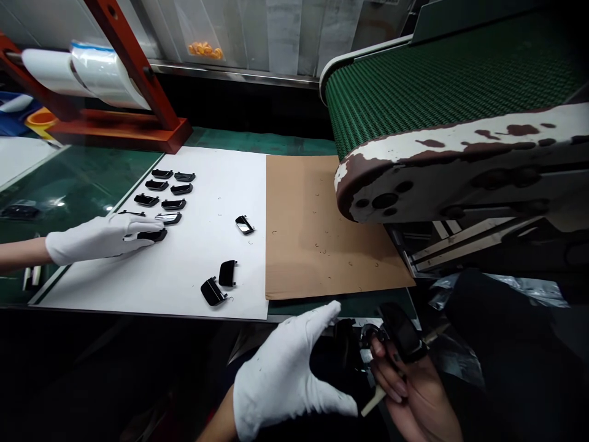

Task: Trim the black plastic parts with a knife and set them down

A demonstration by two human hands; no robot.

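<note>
L grip (103, 238) lying flat, fingers together, pressed down on a black plastic part (151, 236) at front of rows on white board (115, 283), on the desk (76, 175). No pinch visible, just a resting press. Part's long axis approx. left-right, slight tilt; shiny face mostly under glove, so exact facing hard to tell. Flat, light fingers prob. best here, since shiny faces likely scratch easily; long axis squared to neighbours = neater rows. Other parts (165, 191) in two short columns, long axes also approx. left-right. Two loose parts (219, 282) near board's front edge, one lone part (244, 224) mid-board. R grip (288, 374) spread wide, thumb up, empty, just beside a bare hand (409, 393), prob. co-worker's, pinching a black part (400, 331). Tiny wire rings on board & cardboard sheet (304, 245).
</note>
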